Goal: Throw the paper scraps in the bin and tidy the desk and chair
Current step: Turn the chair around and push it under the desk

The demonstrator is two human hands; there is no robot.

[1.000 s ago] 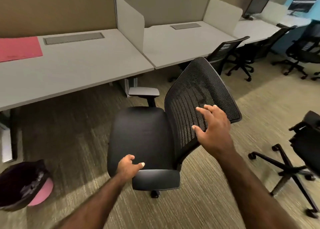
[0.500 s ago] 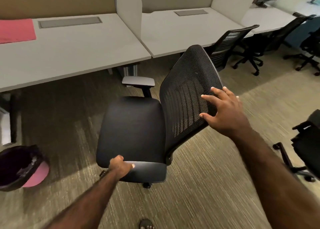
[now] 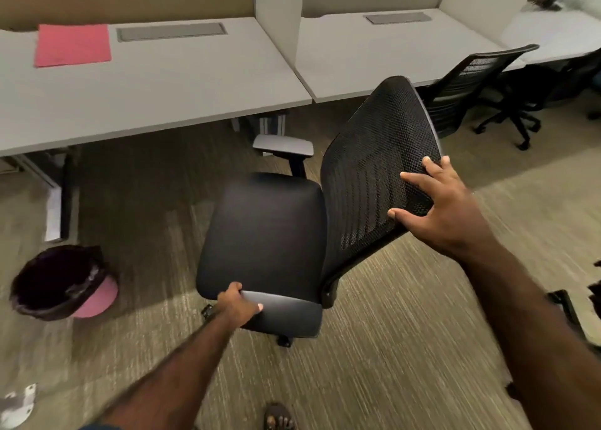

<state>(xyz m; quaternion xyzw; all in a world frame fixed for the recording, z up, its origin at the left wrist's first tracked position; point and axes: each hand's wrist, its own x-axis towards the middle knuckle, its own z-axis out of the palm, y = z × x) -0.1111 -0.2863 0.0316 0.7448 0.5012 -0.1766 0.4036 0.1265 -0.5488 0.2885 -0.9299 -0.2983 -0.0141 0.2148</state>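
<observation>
Gripping the chair [image 3: 265, 231] with both hands here: left hand [image 3: 234, 307] has its fingers closed around the near armrest [image 3: 286, 312], a smooth grey-black pad, and right hand [image 3: 445, 211] has its fingers spread and clamped over the edge of the backrest [image 3: 374, 169], thumb in front, the rest curling behind. Backrest is black open mesh in a rounded, tapered shape, tilted back toward the right. Seat is a plain black cushion, squarish with soft corners. Far armrest [image 3: 283, 145] is a flat grey pad on a black post. So two armrests, one seat, one back. The chair sits on ribbed beige-brown carpet [image 3: 374, 364], just in front of the surface [image 3: 156, 81], turned sideways to it.

Surface is matte light grey, with one pink sheet [image 3: 73, 44] lying flat near its back left and one grey slotted strip beside that. One round bin [image 3: 61, 283] stands on the floor at left, pink with a crinkly black liner. At least two more mesh chairs [image 3: 471, 81] are at the next desks. One sandalled foot [image 3: 279, 417] shows at the bottom.
</observation>
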